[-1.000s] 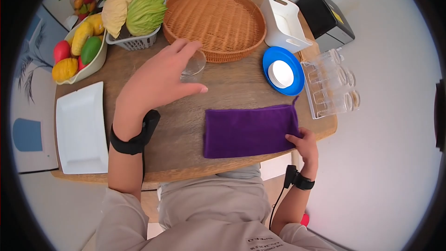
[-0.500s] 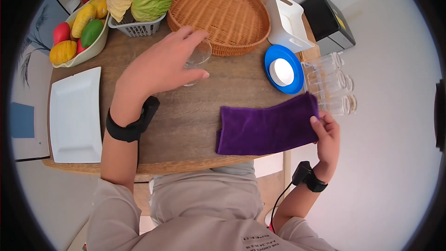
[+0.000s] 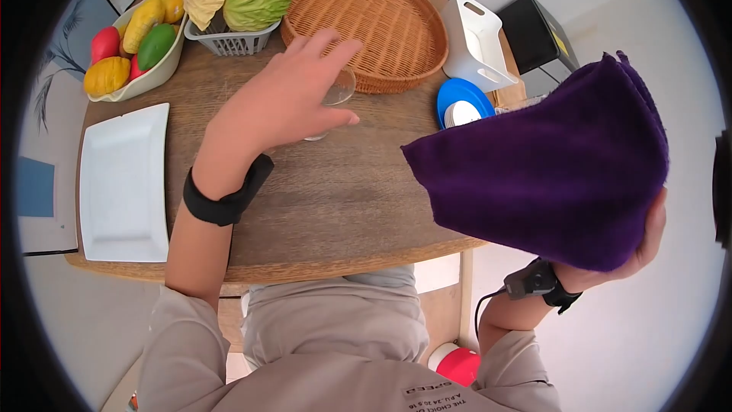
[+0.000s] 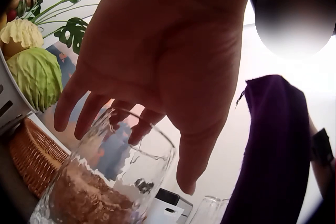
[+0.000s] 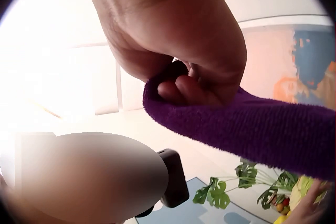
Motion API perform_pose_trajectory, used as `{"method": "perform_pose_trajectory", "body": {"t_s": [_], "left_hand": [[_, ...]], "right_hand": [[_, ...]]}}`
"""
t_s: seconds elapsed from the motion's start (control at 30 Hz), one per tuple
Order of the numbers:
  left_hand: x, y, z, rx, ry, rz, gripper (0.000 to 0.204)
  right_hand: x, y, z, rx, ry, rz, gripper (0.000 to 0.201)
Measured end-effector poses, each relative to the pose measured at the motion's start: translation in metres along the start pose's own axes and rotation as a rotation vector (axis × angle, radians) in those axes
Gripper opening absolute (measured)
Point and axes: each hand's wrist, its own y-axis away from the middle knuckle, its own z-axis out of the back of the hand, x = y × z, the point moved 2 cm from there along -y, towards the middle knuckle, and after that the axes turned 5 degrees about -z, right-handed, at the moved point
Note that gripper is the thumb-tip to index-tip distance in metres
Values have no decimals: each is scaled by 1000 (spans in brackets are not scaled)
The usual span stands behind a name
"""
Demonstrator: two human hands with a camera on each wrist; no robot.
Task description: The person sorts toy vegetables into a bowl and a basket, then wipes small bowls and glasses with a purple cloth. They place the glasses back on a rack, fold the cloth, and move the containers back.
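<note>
A purple cloth [image 3: 534,168] is raised off the table at the right, hanging in a fold and spread toward the middle. My right hand [image 3: 648,248] grips its right end; in the right wrist view the fingers [image 5: 184,90] curl into the fabric. Over a clear drinking glass [image 3: 341,90] is my left hand [image 3: 274,103], its fingers spread and the thumb apart. From the left wrist, the textured glass [image 4: 113,166] stands below the palm, its rim close to the fingers. In the head view that hand covers part of the glass.
A white rectangular plate [image 3: 126,183] lies at the left. Behind are a fruit bowl [image 3: 164,69], a grey basket [image 3: 236,42] of vegetables and a round wicker tray [image 3: 412,80]. At right are a white bin [image 3: 480,38] and a blue plate [image 3: 451,91] bearing small white dishes [image 3: 462,114].
My right hand has lifted the purple cloth from the table, up and to the right, so it now hides the glass mugs there. The left hand has stayed over the glass, fingers spread.
</note>
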Motion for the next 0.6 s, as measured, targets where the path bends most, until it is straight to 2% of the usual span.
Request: {"method": "perform_pose_trajectory", "body": {"t_s": [0.03, 0.1, 0.17, 0.2, 0.23, 0.27, 0.3, 0.37, 0.47, 0.6], "left_hand": [[0, -1, -2, 32, 9, 9, 68], [1, -2, -5, 127, 28, 34, 68], [3, -6, -4, 250, 43, 59, 68], [2, -6, -4, 246, 49, 54, 68], [2, -6, -3, 241, 53, 54, 67], [2, -5, -2, 235, 56, 56, 66], [3, -4, -2, 231, 60, 59, 65], [3, -4, -3, 228, 72, 62, 64], [3, -4, -5, 243, 44, 104, 64], [5, -5, -3, 218, 100, 92, 63]], "right_hand": [[-7, 2, 11, -126, 208, 195, 43], [-16, 7, 20, -212, 396, 372, 45], [-21, 8, 24, -138, 349, 339, 51], [-29, 1, 32, -30, 216, 150, 44], [-38, -7, 44, 137, -61, -211, 38], [-54, -9, 54, 219, -170, -466, 32], [-77, -5, 65, 266, -170, -647, 26], [-138, 16, 101, 300, 10, -806, 8], [-181, 60, 144, 264, 257, -1010, 9], [-192, 74, 179, 235, 312, -977, 14]]}}
